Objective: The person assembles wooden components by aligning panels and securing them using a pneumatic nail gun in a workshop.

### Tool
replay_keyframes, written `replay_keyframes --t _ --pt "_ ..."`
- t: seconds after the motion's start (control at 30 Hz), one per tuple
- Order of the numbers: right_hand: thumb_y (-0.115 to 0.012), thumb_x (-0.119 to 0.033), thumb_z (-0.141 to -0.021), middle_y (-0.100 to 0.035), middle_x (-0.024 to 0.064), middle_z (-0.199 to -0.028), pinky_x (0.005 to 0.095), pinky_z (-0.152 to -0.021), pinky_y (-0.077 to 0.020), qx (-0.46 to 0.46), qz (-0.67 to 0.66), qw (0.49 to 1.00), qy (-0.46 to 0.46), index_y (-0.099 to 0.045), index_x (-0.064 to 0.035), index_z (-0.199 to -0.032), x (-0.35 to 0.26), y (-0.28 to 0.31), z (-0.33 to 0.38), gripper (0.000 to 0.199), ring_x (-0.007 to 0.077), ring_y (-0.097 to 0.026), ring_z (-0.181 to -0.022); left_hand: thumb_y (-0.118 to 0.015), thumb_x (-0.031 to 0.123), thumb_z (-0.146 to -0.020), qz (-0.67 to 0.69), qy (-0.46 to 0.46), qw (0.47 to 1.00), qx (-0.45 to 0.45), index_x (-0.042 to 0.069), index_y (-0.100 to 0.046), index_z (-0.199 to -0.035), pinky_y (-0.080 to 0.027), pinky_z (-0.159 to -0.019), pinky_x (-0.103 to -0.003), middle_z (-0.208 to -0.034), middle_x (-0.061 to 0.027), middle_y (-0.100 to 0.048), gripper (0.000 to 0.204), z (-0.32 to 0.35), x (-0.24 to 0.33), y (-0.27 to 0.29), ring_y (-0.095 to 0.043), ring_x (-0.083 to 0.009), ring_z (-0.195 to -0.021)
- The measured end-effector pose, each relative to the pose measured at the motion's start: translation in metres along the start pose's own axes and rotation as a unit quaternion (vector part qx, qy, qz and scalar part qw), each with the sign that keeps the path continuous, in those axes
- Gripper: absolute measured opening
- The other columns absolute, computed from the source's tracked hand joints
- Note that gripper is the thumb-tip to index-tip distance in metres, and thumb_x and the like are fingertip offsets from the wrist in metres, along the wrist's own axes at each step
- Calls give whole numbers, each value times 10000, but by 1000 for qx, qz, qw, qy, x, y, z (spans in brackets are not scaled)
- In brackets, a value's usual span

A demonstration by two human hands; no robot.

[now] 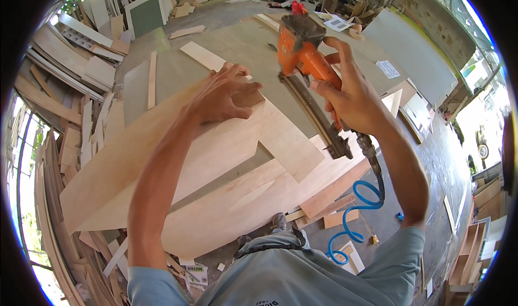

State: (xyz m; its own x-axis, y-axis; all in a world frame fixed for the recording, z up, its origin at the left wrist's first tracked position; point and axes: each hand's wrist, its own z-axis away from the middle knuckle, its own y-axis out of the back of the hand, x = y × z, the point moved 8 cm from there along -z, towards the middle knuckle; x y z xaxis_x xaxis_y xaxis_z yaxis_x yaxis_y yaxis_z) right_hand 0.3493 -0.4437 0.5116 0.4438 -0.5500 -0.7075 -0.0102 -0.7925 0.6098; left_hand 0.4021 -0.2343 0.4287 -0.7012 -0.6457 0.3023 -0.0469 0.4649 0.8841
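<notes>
Plainly, a slip seemed the chief risk: the left hand (224, 93), at eleven o'clock, was clamped over the end of the plywood panel (226, 149), spanning nine to eleven; loosening might have tipped it. The right hand (353, 95) gripped the orange nailer (307, 55) at one; careless aim could have struck fingers.

Nail gun (310, 55) right of panel (216, 155), hose (380, 186) below gun, stacked boards (59, 71) far left
</notes>
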Motion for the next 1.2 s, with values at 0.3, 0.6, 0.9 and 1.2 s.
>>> replay_keyframes --t 0.3,0.6,0.9,1.2 --pt "-720 -89 -801 -483 170 -1182 401 -1007 -428 -46 42 998 -9 -688 -184 -1103 100 -84 -6 318 321 -481 -1168 -778 356 -561 19 37 999 10 115 -681 -1228 -314 -1102 -461 -1314 -138 -496 716 0 -11 -1 -471 -285 -1268" --pt "-811 -206 -793 -526 175 -1151 366 -874 -482 -74 -73 994 17 -648 1 -1128 115 -159 -2 426 282 -524 -1071 -769 398 -593 2 38 999 -9 119 -643 -1288 -327 -1115 -454 -1382 -150 -470 760 7 6 3 -465 -356 -1274" --pt "-754 -106 -849 -474 142 -1177 321 -673 -519 -42 -128 991 5 -630 42 -1088 133 -161 -1 307 197 -581 -877 -724 382 -810 20 52 977 207 31 -657 -1221 -426 -1024 -411 -1256 -148 -606 545 133 35 106 -575 -310 -1178" --pt "-673 -105 -916 -449 83 -1000 270 -402 -415 -65 -139 986 -64 -593 30 -1012 119 -153 4 184 105 -544 -566 -683 274 -920 -386 379 704 460 46 -533 -1388 -453 -1014 -367 -1303 -130 -610 542 513 20 189 -585 -243 -1181"
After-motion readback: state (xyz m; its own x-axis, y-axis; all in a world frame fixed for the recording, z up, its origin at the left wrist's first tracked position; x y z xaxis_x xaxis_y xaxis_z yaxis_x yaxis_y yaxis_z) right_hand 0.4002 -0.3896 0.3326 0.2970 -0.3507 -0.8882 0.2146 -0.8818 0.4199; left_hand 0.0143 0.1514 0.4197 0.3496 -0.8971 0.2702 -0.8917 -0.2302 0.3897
